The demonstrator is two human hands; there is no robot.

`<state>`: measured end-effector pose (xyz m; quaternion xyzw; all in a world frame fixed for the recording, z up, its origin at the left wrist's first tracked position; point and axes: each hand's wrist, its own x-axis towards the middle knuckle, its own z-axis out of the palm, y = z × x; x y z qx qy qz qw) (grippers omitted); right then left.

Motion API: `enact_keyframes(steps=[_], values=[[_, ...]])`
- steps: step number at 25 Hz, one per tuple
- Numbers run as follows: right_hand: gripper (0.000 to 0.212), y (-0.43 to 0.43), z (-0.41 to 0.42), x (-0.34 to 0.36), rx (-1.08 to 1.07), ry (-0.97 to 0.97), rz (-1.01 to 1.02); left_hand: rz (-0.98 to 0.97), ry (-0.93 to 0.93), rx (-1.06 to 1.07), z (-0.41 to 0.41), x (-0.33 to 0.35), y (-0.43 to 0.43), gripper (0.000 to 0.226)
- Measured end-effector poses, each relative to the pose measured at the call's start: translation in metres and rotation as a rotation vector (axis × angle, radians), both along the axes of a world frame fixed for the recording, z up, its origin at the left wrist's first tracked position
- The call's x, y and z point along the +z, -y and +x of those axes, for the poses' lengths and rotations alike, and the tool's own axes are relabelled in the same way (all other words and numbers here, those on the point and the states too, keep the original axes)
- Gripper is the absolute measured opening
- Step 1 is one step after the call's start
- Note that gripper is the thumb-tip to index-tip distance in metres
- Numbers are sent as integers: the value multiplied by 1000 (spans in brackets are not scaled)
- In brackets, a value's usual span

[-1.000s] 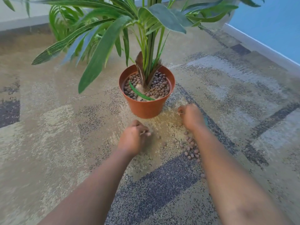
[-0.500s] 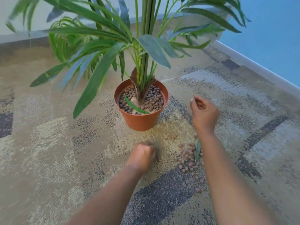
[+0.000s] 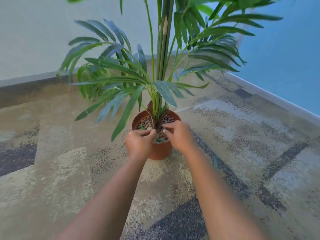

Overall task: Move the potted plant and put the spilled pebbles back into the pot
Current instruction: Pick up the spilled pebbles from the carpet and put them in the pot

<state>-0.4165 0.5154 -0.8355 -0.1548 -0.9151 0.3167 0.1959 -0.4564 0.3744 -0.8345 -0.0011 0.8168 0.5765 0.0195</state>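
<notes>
Head view | left hand (image 3: 139, 142), right hand (image 3: 178, 135) over round terracotta plastic pot (image 3: 160, 150) rim | both curled, contents hidden | brown clay pebbles (image 3: 146, 122) directly below fingertips

Patterned carpet floor (image 3: 233, 129), beige, tan and grey patches with dark charcoal blocks, motion-blurred. Round terracotta-orange plastic pot (image 3: 161, 150) stands upright directly on it, just under and beyond both grips. One narrow green fallen leaf (image 3: 215, 162) lies flat on the carpet, just right of the right forearm. White baseboard (image 3: 270, 96) edges the floor far right of the grips.
</notes>
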Motion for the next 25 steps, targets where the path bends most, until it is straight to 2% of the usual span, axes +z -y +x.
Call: enact_keyframes(steps=[3, 5, 6, 8, 11, 14, 17, 20, 23, 25], values=[[47, 10, -2, 7, 13, 48, 2, -21, -5, 69, -10, 15, 7, 16], [59, 11, 4, 12, 12, 63, -18, -17, -10, 79, -12, 23, 10, 28], [59, 9, 10, 13, 0, 63, -39, -14, -9, 77, -12, 24, 11, 36], [49, 0, 23, 13, -39, 77, -59, 11, 12, 47, -10, 24, 13, 43], [35, -17, 50, 10, -130, 117, -62, 90, 30, -1, -1, 23, 17, 35], [25, -35, 77, 3, -252, 176, -67, 152, 69, 51, 12, 18, 26, 24], [18, -55, 101, -5, -385, 402, -90, 135, 133, 111, 34, 6, 38, 15], [22, -68, 119, -16, -269, 769, -68, 112, 104, 21, 62, -11, 42, 9], [25, -72, 128, -29, -215, 920, -94, 104, 71, -155, 82, -16, 32, 11], [25, -66, 133, -36, -215, 990, -33, 57, 64, -258, 89, -19, 24, 15]])
